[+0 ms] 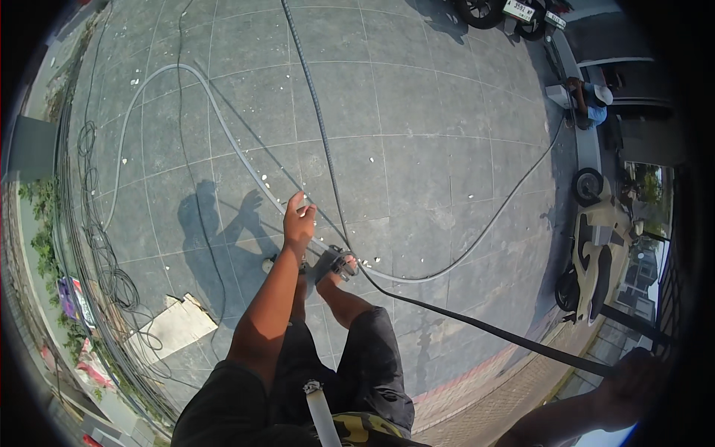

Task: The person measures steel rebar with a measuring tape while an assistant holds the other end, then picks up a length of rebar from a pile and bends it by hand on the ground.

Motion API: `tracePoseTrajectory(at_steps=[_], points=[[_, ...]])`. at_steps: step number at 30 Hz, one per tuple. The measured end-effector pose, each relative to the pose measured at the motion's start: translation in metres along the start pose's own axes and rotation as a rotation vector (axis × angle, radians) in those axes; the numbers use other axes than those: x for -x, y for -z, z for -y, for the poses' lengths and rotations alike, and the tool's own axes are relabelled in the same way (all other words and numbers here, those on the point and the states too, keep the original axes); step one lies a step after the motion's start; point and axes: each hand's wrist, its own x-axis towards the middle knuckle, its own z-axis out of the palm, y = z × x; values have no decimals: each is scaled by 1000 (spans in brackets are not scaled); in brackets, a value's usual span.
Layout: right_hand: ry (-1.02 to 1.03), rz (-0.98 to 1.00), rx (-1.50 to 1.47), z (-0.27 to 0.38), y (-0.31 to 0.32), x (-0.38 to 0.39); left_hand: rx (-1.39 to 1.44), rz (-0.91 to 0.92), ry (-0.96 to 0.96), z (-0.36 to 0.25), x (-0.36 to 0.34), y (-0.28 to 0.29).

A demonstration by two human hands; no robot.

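Observation:
My left hand point(299, 222) is raised over the paving, its fingers apart and loosely bent, with nothing in them. At the lower right, in shade, my right hand point(637, 380) is closed round a thick black cable point(484, 325). From that hand the cable runs left to beside my sandalled foot point(342, 265), where a dark line continues up to the top edge. A grey cable point(223, 123) lies on the ground in a tall bend at the left. It passes by my feet and curves away to the right.
Coiled thin wires point(119, 287) and a pale torn board point(179, 326) lie at the left. A beige motorbike point(596, 253) stands at the right, below a crouching person point(592, 104). Another motorbike point(514, 13) is far right. A cigarette point(322, 413) juts up at the lower edge.

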Motion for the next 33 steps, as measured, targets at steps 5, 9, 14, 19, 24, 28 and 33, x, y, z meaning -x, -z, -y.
tracePoseTrajectory(at_steps=[5,9,14,19,24,28,33], points=[[-36,58,-114,-2,-31,23,-179,28,-320,-189,-15,-45],[-80,91,-203,15,-34,19,-154,484,-536,-279,37,-123],[-306,-91,-268,-19,-60,-29,271,1510,-240,-353,189,-184],[-275,-48,-223,-34,-64,-65,348,1527,-164,-376,222,-193],[-280,-115,-230,-24,-47,-66,343,1640,-46,-376,229,-209],[-276,-158,-196,-6,-14,-38,264,1770,135,-365,256,-225],[-205,-172,-234,31,33,11,86,2010,126,-362,305,-245]])
